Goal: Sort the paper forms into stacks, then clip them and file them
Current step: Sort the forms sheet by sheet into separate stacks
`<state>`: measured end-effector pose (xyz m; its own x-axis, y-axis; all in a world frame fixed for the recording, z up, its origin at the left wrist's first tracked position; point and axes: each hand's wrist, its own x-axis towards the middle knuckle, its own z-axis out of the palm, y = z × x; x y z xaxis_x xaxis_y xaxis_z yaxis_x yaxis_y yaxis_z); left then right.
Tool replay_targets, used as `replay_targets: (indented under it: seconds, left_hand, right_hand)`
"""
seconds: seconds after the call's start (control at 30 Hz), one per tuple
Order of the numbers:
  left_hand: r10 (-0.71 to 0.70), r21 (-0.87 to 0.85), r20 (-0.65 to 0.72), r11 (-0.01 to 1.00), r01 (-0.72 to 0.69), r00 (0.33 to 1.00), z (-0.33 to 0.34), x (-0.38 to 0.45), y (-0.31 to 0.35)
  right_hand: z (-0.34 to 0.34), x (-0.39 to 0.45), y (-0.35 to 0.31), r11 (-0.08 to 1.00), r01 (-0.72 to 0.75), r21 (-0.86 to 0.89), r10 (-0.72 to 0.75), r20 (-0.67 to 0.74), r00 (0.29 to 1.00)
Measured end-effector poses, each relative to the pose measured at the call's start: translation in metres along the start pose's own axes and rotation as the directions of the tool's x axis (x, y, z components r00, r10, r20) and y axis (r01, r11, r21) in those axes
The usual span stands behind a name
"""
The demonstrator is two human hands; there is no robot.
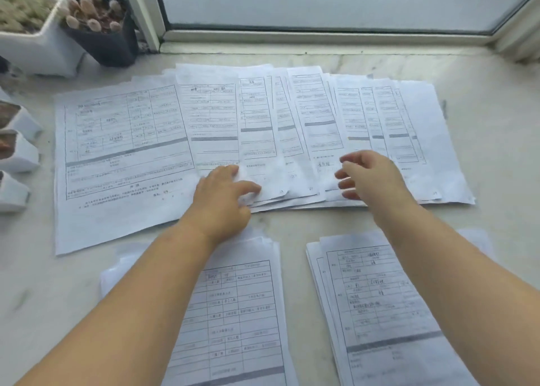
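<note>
Pale marble-like stone forms the bench, which runs up to a window frame at the far edge. Across the middle lies a fanned spread of paper forms, each overlapping the next from left to right, with one larger sheet lying at the left end and tilted slightly. All are printed with ruled tables and grey bars; the writing in the boxes is too blurred to read, and only faint handwritten marks show near the lower edges. The left hand rests on the near edge of the fan, fingers bent and thumb out, pinching the corner of a sheet there. The right hand hangs just above the fan's near edge with fingers loosely curled and nothing in its grasp; it is blurred. Nearer the person are two stacks of forms: a left stack partly under the left forearm and a right stack partly under the right forearm, set apart from each other. Potted plants stand at the far left, a white pot beside a dark pot, with more white pots along the left edge.
</note>
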<state>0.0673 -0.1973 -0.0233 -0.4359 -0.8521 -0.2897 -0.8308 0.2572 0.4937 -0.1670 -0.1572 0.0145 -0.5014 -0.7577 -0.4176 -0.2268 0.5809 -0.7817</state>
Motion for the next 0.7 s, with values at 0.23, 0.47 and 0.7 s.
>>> replay_targets:
  seconds: [0.23, 0.47, 0.7]
  left_hand:
    - [0.127, -0.184, -0.221, 0.968, -0.169, 0.967, 0.009, -0.086, 0.006]
    - [0.044, -0.174, -0.27, 0.98, -0.093, 0.962, 0.079, -0.243, 0.015]
    - [0.006, -0.181, -0.21, 0.982, -0.045, 0.978, 0.128, -0.325, 0.029]
  right_hand:
    - [0.001, -0.127, 0.059, 0.992, -0.127, -0.029, 0.13, 0.285, 0.95]
    - [0.012, -0.226, 0.126, 0.949, 0.062, -0.308, 0.073, 0.41, 0.909]
    - [-0.003, -0.267, 0.165, 0.945, 0.106, -0.31, 0.02, 0.378, 0.926]
